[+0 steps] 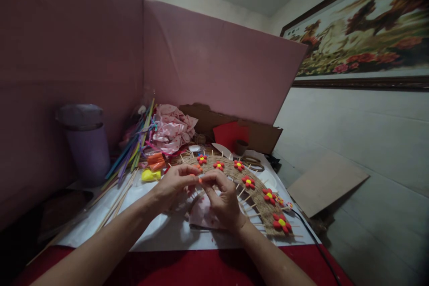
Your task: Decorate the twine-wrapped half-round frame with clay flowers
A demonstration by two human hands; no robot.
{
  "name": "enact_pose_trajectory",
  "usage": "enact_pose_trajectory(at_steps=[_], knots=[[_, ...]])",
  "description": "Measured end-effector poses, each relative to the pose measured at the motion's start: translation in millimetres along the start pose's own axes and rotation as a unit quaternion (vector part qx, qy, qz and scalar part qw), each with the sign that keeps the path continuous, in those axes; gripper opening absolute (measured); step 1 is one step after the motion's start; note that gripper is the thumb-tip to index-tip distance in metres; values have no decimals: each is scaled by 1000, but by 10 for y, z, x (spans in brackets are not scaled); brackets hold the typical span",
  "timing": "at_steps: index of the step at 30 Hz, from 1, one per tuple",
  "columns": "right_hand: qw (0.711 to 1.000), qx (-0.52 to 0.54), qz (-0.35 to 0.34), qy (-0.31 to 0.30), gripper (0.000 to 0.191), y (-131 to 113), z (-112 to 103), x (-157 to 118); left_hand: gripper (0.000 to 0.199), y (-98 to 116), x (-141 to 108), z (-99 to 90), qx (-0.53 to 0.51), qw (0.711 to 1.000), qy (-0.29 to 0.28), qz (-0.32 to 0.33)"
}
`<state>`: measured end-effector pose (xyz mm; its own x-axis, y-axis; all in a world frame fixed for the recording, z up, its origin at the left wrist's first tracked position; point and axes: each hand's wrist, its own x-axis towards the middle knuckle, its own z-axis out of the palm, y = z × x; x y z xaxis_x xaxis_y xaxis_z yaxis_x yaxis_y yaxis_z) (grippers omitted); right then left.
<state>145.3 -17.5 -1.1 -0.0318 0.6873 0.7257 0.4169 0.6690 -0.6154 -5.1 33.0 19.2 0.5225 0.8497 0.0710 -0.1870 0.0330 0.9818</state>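
Note:
Close together above the craft piece, my left hand point(176, 184) and my right hand point(224, 199) pinch a small bit of orange modelling clay point(200, 180) between their fingertips. Both hands are closed. Behind and to the right curves a woven twine arch point(263, 208) with thin sticks poking out along its edges. Red flowers with yellow centres, such as the nearest flower point(282, 223), sit along it. An orange shape point(197, 168) shows just behind my fingers, partly hidden. Under my right hand lies pale patterned fabric point(201, 214).
An orange clay packet point(156, 161) and a yellow clay packet point(150, 175) lie left, near colourful pipe cleaners point(134, 147). A purple bin point(87, 147) stands far left. Scissors point(253, 163) lie behind the arch. A black cable point(311, 237) runs along the right edge.

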Motion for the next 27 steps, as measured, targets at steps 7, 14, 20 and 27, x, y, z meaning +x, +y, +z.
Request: enact_pose_trajectory(at_steps=[7, 14, 20, 27], knots=[[999, -35, -27, -9, 11, -8, -5, -4, 18, -27, 0, -9, 34, 999, -6, -11], [999, -41, -17, -24, 12, 17, -1, -12, 19, 12, -9, 33, 36, 999, 23, 1], [999, -17, 26, -30, 7, -25, 30, -9, 15, -25, 1, 62, 34, 997, 59, 19], [958, 218, 180, 42, 11, 13, 24, 51, 17, 26, 12, -20, -34, 997, 67, 21]])
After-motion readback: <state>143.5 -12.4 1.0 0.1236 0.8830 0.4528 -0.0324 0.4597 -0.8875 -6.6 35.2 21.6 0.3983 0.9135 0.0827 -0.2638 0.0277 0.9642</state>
